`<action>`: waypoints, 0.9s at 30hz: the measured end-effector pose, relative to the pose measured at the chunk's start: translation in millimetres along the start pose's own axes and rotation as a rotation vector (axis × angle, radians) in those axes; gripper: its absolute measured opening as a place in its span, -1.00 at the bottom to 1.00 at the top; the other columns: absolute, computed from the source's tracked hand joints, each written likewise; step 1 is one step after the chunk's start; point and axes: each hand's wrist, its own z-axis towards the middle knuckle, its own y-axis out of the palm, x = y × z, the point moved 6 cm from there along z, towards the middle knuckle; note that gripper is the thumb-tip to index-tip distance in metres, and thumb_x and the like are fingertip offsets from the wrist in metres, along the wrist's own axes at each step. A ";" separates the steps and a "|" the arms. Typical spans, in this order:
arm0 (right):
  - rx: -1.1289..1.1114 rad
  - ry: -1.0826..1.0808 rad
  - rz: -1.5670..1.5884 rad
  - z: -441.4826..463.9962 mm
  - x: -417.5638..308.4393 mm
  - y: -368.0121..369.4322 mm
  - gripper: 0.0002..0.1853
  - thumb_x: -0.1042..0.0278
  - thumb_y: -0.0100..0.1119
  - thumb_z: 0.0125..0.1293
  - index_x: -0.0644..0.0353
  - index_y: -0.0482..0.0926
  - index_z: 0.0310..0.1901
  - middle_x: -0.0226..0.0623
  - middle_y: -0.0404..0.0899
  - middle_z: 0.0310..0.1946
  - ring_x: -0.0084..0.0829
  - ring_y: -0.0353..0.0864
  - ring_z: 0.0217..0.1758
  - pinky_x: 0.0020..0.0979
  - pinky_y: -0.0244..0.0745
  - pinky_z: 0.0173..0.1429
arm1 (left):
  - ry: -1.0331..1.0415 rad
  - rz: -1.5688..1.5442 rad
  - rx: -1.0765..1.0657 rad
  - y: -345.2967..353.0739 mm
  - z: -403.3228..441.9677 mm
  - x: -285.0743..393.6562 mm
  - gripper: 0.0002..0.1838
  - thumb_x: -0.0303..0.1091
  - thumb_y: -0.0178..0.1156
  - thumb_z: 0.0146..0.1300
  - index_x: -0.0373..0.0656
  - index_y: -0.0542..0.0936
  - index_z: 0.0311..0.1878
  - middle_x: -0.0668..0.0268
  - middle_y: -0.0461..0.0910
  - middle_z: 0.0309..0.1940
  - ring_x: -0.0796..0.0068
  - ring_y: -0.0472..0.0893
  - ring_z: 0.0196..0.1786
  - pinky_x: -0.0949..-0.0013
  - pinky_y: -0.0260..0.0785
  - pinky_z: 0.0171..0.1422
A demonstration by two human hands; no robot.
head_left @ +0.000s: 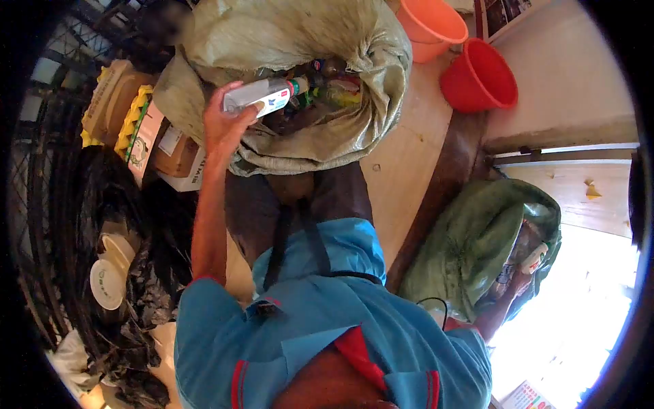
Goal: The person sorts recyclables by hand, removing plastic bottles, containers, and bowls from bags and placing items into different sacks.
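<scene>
My left hand is closed around a clear plastic bottle with a white and blue label and a green band near its neck. The bottle lies sideways above the mouth of a large beige woven sack, its neck pointing right. Inside that sack are several crushed bottles and wrappers. Out to the right, my right hand reaches into the mouth of a green woven sack. Its fingers appear closed on a bottle with a white, red and green label, partly in shadow.
An orange bucket and a red bucket stand at the upper right. Cardboard boxes and yellow egg trays sit left of the beige sack. Black plastic bags and a white container lid lie at the left.
</scene>
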 end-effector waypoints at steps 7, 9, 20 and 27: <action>-0.009 -0.034 -0.132 0.0 34.3 -26.6 -0.40 -0.04 0.28 0.04 0.38 0.55 -0.06 -0.13 0.55 -0.34 -0.32 0.60 -0.24 -0.33 0.53 -0.27 | 0.144 0.008 -0.026 -16.7 -25.4 -10.5 -0.56 -0.50 0.12 0.19 -0.31 0.41 0.16 0.02 0.43 0.10 0.11 0.53 0.04 0.08 0.51 0.08; 0.045 0.014 -0.142 -11.9 42.6 -38.6 -0.39 -0.06 0.29 0.02 0.39 0.56 -0.09 -0.13 0.55 -0.37 -0.32 0.61 -0.27 -0.32 0.54 -0.30 | -0.063 -0.476 -0.021 -27.2 -22.3 -32.2 -0.47 -0.32 -0.05 0.28 -0.40 0.25 0.27 -0.09 0.40 0.12 0.04 0.49 0.08 0.17 0.45 0.14; 0.207 0.131 -0.674 28.5 47.0 -37.0 -0.30 -0.10 0.37 -0.10 0.30 0.48 -0.03 0.06 0.56 -0.08 -0.02 0.54 0.05 -0.11 0.40 0.15 | -0.032 -0.904 -0.350 80.5 -46.3 45.6 -0.32 -0.25 0.03 0.24 -0.34 0.10 0.37 -0.06 0.24 0.28 0.01 0.32 0.28 0.15 0.51 0.08; 0.401 0.269 -0.804 78.5 72.6 -64.5 -0.44 -0.09 0.36 -0.09 0.19 0.62 -0.14 0.05 0.58 -0.09 -0.02 0.59 -0.01 -0.11 0.53 -0.01 | -0.240 -0.846 -0.586 195.9 -100.8 64.2 -0.28 -0.21 0.20 0.08 -0.27 0.22 0.29 0.00 0.37 0.13 0.03 0.50 0.11 0.11 0.60 -0.12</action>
